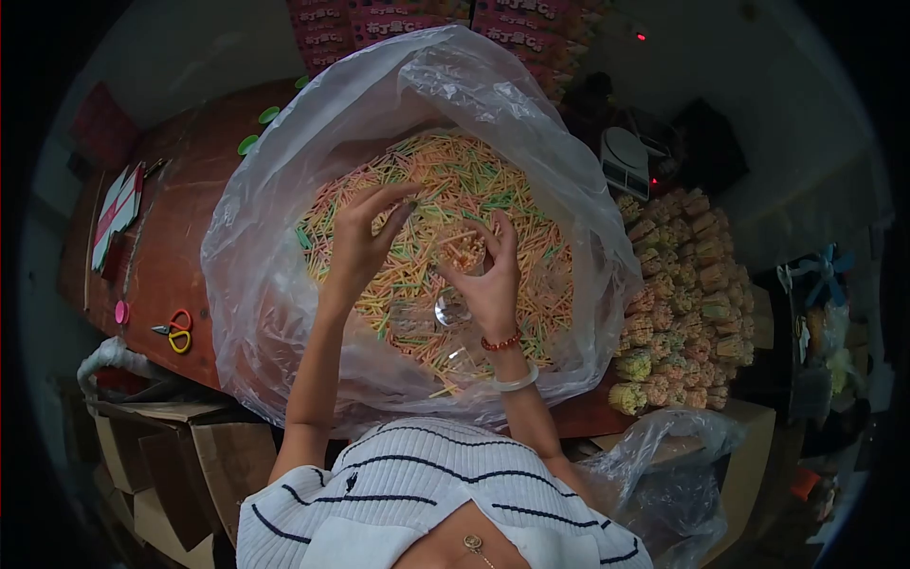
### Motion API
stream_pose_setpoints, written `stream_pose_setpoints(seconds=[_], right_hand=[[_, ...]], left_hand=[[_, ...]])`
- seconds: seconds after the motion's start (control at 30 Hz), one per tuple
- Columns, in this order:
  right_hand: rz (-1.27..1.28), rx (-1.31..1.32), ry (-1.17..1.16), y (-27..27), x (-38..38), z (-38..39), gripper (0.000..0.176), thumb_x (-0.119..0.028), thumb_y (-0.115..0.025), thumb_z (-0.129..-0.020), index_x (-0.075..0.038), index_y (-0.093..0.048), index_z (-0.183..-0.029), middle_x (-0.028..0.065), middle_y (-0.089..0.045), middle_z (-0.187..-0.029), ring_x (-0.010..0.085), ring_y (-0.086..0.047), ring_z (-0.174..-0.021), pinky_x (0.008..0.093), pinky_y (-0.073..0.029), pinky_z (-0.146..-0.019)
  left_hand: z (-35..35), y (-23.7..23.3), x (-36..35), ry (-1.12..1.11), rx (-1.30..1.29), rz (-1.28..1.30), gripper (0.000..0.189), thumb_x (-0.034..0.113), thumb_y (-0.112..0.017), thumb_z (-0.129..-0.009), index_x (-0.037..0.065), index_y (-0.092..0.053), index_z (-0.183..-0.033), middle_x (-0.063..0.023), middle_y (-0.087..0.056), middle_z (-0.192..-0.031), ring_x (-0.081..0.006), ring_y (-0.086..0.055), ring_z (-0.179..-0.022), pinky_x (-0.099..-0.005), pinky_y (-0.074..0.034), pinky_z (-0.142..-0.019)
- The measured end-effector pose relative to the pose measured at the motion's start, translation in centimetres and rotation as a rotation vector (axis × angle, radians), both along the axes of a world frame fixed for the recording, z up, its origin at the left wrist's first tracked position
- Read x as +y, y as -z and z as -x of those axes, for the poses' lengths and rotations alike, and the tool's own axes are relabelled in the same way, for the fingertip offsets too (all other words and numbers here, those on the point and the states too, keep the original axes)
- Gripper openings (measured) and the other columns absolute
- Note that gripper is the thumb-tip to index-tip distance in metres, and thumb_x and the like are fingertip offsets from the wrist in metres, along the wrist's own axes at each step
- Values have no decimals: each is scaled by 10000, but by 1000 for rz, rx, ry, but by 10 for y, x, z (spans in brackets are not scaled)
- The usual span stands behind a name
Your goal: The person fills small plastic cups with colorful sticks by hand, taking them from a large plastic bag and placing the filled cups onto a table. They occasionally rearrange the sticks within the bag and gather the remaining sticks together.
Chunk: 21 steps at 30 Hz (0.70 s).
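A large clear plastic bag (256, 228) lies wide open on the table, filled with thin pastel-coloured sticks (455, 161). Over the sticks, my right hand (493, 275) is wrapped round a small clear cup (462, 248) that holds a bunch of sticks upright. To its left, my left hand (365, 232) hovers with thumb and fingers apart, nothing visible between them. Below the cup, more clear cups (449, 308) lie on the sticks near my right wrist.
Many bundles of sticks (678, 303) stand right of the bag, with a white scale (626, 156) behind. On the brown table (190, 237) are scissors (175, 332), green lids (248, 144) and a pink lid (121, 311). Cardboard boxes (232, 465) stand lower left.
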State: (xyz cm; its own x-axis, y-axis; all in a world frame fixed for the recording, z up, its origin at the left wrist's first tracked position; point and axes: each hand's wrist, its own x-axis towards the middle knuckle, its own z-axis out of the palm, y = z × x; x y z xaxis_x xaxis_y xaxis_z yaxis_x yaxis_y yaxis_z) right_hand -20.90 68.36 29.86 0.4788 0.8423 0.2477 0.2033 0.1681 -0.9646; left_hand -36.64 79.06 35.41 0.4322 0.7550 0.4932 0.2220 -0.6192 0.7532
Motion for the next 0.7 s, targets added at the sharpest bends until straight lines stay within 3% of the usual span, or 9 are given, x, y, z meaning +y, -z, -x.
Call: stream_pose_setpoints(seconds=[0.03,0.13,0.27,0.3,0.4,0.43,0.57,0.63,0.7], right_hand=[[-40,-23,14,-2,0,1,1085,-52,-912,-714,-95,-243,-1567,173,-665,-1327,276,-683,-1167,360,-585,-954],[-38,-57,44,-5,-2,8,1036,-61,-893,-745,-93,-260,-1564,185,-652,-1353,277,-673,-1187,360,-576,-965],[27,-51,32,0,-4,9,985,-79,-867,-783,-98,-275,-1569,188,-652,-1354,289,-668,-1200,374,-568,-967],[54,-140,48,-9,-11,7,989,-71,-866,-785,-86,-270,-1574,187,-663,-1337,289,-672,-1192,377,-561,-977],[-103,-211,79,-17,-22,2,979,-53,-864,-788,-66,-274,-1569,186,-655,-1345,277,-665,-1198,378,-545,-1005],[-102,-212,81,-22,-26,1,979,-53,-864,-788,-66,-274,-1569,186,-655,-1345,277,-665,-1198,378,-545,-1005],[-164,-90,99,-22,-44,3,1005,22,-867,-758,-28,-269,-1564,182,-605,-1385,263,-605,-1265,383,-512,-1064],[-217,-99,98,-16,-51,4,1033,58,-868,-739,-20,-257,-1567,180,-571,-1410,258,-573,-1294,381,-500,-1089],[-279,-153,107,-15,-55,3,1012,46,-864,-758,-7,-253,-1564,181,-574,-1399,246,-573,-1287,374,-494,-1095]], left_hand=[[6,3,0,-58,284,-170,393,191,-604,-1019,65,-613,-1392,-193,-592,-1418,-338,-573,-1301,-451,-471,-1075],[-9,8,-21,167,161,-100,533,347,-466,-1070,86,-444,-1535,-209,-425,-1568,-378,-363,-1478,-491,-305,-1206],[-26,38,-33,347,373,-195,614,406,-406,-1070,108,-322,-1600,-207,-333,-1626,-396,-272,-1522,-495,-218,-1250],[-26,25,-35,358,127,-71,520,294,-486,-1057,113,-440,-1543,-188,-436,-1566,-368,-384,-1469,-490,-299,-1215],[-9,4,-24,366,182,-34,424,131,-590,-995,111,-593,-1419,-151,-572,-1444,-343,-529,-1345,-477,-416,-1127],[-8,-5,-26,336,195,-137,381,34,-680,-910,100,-692,-1285,-97,-697,-1242,-299,-639,-1172,-428,-528,-982],[-1,-21,-32,412,382,-30,402,38,-742,-846,114,-736,-1241,-75,-741,-1104,-254,-703,-1027,-361,-580,-866],[-2,-10,-32,395,339,-473,392,82,-763,-839,121,-747,-1229,-62,-746,-1007,-229,-703,-906,-351,-583,-804],[0,-9,-30,428,303,-531,411,88,-759,-848,133,-730,-1256,-54,-736,-991,-226,-693,-889,-361,-584,-787]])
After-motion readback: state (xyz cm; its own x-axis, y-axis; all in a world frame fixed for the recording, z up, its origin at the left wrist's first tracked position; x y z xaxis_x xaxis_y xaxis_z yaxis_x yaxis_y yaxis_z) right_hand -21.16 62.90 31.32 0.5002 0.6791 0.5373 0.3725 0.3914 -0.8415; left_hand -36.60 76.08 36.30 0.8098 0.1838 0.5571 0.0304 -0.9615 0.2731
